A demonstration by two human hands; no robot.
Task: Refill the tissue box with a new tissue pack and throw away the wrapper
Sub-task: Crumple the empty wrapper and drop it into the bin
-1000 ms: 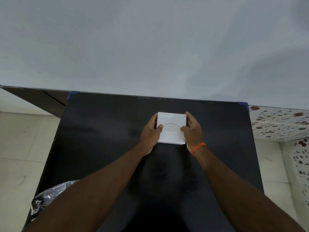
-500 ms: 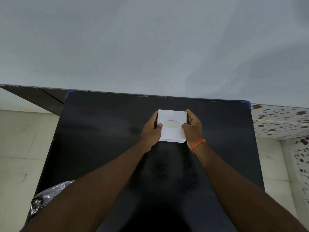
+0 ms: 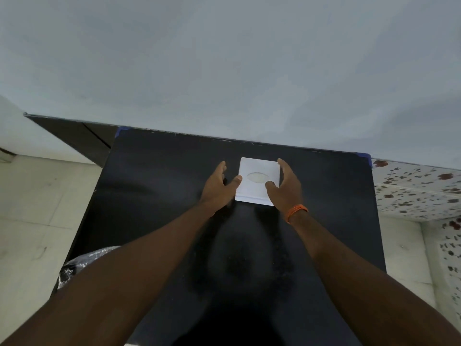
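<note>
A white square tissue box [image 3: 259, 193] with an oval opening on top lies flat on the black table [image 3: 154, 186], near its far edge. My left hand [image 3: 219, 186] is just left of the box, fingers spread and off it, only the thumb tip at its left edge. On the box's right side, my right hand [image 3: 284, 188], with an orange wrist band, has straight fingers along the edge and its thumb resting on the top. No tissue pack or wrapper is in view.
A bin lined with a shiny plastic bag [image 3: 82, 260] stands on the floor at the table's left near corner, partly behind my left arm. A grey wall rises right behind the table. A flower-patterned surface [image 3: 411, 193] lies to the right.
Both hands gripped the box by its sides before. Now the left hand has opened and drawn a little left, and the right hand's fingers have loosened. The box stays on the table.
</note>
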